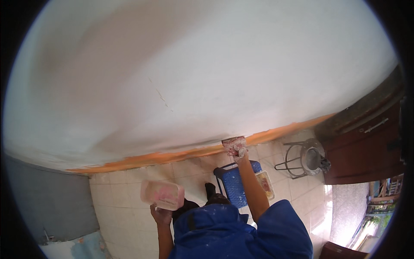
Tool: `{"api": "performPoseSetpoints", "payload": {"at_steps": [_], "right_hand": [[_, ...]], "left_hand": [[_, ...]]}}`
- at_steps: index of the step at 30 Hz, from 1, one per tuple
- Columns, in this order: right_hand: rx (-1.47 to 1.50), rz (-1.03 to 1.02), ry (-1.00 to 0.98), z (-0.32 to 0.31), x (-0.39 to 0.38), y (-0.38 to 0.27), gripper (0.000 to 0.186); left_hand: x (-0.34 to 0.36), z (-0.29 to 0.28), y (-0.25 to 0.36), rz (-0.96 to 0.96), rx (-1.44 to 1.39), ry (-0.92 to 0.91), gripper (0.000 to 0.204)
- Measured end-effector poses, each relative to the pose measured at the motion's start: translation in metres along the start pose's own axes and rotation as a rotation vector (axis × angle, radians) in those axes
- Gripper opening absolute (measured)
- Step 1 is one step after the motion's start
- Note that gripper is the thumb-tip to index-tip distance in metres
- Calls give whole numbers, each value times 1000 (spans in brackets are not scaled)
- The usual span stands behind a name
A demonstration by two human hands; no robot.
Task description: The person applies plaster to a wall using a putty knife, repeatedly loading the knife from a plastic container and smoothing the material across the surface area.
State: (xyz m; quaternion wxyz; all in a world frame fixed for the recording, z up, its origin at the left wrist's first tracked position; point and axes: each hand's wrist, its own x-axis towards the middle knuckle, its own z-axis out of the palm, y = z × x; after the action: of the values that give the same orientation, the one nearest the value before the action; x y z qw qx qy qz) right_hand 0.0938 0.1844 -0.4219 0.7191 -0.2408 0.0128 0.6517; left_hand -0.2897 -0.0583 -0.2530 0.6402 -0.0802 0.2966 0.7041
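My right hand (241,154), whitened with smears, is closed round a broad reddish putty scraper (233,144) coated in pale residue. The scraper's far edge meets the foot of the white wall (224,77), over an orange band (129,163) that runs along the base. At the left, my left hand (160,214) grips the near side of a translucent pinkish plastic tub (162,195) and holds it above the floor. Pink and white matter shows through or in the tub; which of the two I cannot tell.
A blue plastic stool (233,186) stands under my right forearm. Right of it is a shallow container (265,186) with yellowish and red contents. Farther right, a metal-legged stand (293,160) is beside a round metal vessel (312,159). A brown door (366,151) stands right, a grey panel (51,198) left.
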Motion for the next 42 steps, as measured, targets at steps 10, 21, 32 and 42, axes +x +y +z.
{"api": "performPoseSetpoints", "payload": {"at_steps": [10,21,32,42], "right_hand": [[-124,-55,-65,117,-83,-8,37],[-200,-119,-139,47,-50,-10,14],[-197,-67,36,133,-131,-62,24],[-32,-46,-220,47,-25,-14,21]], "left_hand": [[-14,-30,19,3,-56,-20,50],[-7,-3,7,8,-53,-1,53],[-20,-22,-1,75,-116,48,55],[-29,-5,-3,115,-83,63,53]]}}
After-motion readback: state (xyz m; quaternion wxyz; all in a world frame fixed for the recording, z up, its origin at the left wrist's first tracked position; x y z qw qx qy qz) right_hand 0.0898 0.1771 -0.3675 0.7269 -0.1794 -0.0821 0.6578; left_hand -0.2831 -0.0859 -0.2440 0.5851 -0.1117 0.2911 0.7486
